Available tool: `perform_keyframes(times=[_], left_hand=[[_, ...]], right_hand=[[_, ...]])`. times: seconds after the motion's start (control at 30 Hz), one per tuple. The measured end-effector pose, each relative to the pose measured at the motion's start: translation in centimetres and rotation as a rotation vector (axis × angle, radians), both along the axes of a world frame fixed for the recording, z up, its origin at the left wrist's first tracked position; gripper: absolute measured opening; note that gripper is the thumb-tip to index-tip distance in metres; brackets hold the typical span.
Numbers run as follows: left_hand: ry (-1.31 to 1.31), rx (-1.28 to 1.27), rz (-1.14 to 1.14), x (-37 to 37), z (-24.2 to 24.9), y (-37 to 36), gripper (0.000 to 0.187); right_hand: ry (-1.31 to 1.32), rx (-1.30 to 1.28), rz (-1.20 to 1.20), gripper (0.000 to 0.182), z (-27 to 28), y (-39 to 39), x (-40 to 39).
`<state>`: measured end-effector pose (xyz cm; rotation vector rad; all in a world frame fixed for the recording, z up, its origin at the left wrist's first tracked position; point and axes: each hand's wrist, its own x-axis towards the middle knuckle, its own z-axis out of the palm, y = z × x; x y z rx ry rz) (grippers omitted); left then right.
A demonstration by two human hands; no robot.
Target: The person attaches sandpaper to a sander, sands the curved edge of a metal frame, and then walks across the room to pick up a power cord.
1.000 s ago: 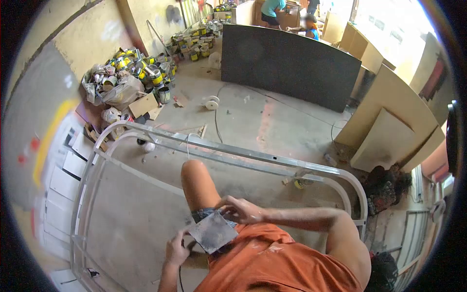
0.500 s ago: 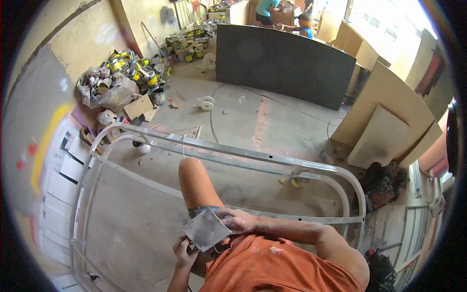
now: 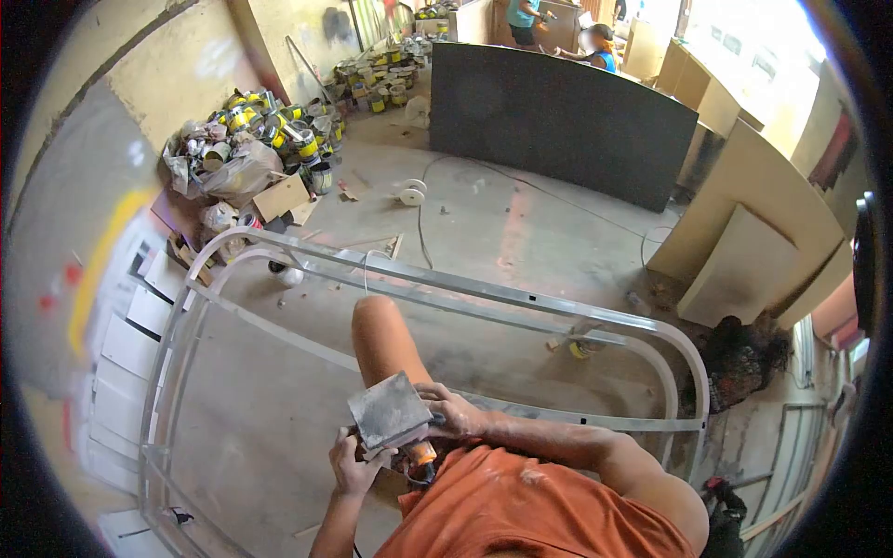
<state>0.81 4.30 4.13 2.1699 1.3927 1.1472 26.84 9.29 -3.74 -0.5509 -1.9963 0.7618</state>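
A power tool with a flat, square grey pad (image 3: 391, 410) is held in front of the orange shirt, its pad turned up towards the camera. Below the pad, part of the tool's orange body (image 3: 421, 453) shows. My left hand (image 3: 355, 461) is closed round the pad's lower left edge. On the other side, my right hand (image 3: 450, 410) grips the pad's right edge with bent fingers. A raised knee (image 3: 379, 325) is just beyond the tool. Around the leg lies a long metal frame (image 3: 474, 285) with rounded corners.
Paint cans and bags (image 3: 244, 153) are heaped at the left wall. A dark panel (image 3: 558, 126) stands across the floor, with two people (image 3: 598, 51) behind it. Pale boards (image 3: 744, 223) lean at the right, near a dark bundle (image 3: 741, 361). A cable (image 3: 558, 206) crosses the floor.
The pad has tilted and moved slightly up, and more of the tool's orange body shows. Both hands have shifted with it. The whole scene sits a little further right in the view.
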Motion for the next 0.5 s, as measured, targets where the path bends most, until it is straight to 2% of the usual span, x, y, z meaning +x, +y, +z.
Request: perform_keyframes(times=[0.07,0.13,0.17,0.23,0.27,0.33,0.5], left_hand=[[0.072,-0.030,-0.009,-1.2,-1.7,-0.4,0.057],[0.088,-0.004,-0.036,-1.3,-2.1,-0.3,0.057],[0.105,0.026,-0.064,-1.4,-2.2,-0.2,0.058],[0.049,0.012,-0.083,-0.7,-1.9,-0.1,0.057],[-0.011,-0.004,-0.098,-0.5,-1.7,0.0,0.056],[0.028,0.000,-0.130,-0.6,-0.8,0.3,0.055],[0.046,-0.032,-0.166,-0.7,-0.3,0.1,0.053]], right_hand=[[0.038,-0.005,0.011,0.074,-0.1,0.0,0.0],[0.095,0.052,0.045,0.062,-0.2,0.2,0.0],[0.097,0.053,0.043,0.062,-0.2,0.1,0.0],[0.068,-0.039,0.023,0.050,-0.3,-0.3,0.3],[0.070,-0.041,0.020,0.050,-0.4,-0.5,0.4],[0.071,-0.020,-0.006,0.044,0.1,-0.6,0.5],[0.064,-0.036,0.001,0.045,0.5,-1.5,0.9]])
